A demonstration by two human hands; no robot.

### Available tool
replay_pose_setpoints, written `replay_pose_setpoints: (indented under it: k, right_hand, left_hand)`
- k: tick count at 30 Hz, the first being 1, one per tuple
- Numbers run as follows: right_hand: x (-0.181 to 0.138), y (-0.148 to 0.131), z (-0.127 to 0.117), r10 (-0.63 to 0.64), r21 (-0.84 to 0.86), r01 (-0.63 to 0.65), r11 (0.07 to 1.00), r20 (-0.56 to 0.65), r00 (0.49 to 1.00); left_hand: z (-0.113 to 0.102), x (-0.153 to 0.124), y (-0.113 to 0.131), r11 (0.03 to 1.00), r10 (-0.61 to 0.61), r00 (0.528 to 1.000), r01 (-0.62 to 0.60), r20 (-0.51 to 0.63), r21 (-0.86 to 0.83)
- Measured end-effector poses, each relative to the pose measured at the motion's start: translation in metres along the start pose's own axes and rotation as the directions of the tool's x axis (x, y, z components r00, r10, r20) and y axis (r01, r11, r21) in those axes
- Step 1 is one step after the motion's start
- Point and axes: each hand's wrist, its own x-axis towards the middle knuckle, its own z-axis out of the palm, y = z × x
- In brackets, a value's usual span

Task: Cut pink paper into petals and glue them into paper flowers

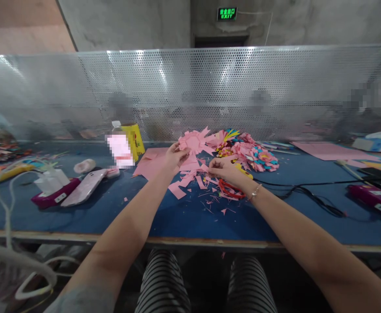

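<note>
Currently, pink cut paper (192,142) is finger-clamped at its eight o'clock by the left hand (176,157); the closure of right hand (222,168) fingers cannot be judged.

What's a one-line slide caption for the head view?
Left hand holds a spiky pink paper flower, right hand close by, at a flat blue tabletop littered with pink paper scraps.
</note>
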Motion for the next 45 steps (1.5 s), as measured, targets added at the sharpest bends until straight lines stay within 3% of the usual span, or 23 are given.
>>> replay_pose_setpoints:
  k: [8,13,18,22,33,45]
  right_hand:
    - [0.005,0.005,0.004,0.107,0.043,-0.102,0.994,-0.115,0.988]
    - [0.009,0.007,0.002,0.199,0.205,-0.151,0.967,-0.241,0.95]
    - [0.01,0.005,0.001,0.197,0.349,-0.09,0.933,-0.284,0.938]
    - [0.01,0.003,0.001,0.174,0.357,-0.053,0.933,-0.317,0.932]
    - [0.013,0.003,-0.001,0.084,0.397,0.103,0.912,-0.428,0.9]
    - [0.009,-0.004,0.002,0.052,0.49,0.164,0.856,-0.398,0.916]
  left_hand:
    - [0.005,0.0,-0.013,0.998,0.047,0.997,-0.048,0.054,0.027]
    - [0.011,-0.004,-0.023,0.993,0.103,0.993,-0.106,0.054,0.05]
    - [0.015,-0.008,-0.026,0.979,0.165,0.979,-0.178,0.124,0.104]
    - [0.015,-0.009,-0.028,0.964,0.19,0.963,-0.22,0.19,0.149]
    - [0.013,-0.007,-0.026,0.963,0.182,0.96,-0.217,0.213,0.158]
    - [0.014,-0.009,-0.027,0.967,0.179,0.958,-0.214,0.223,0.14]
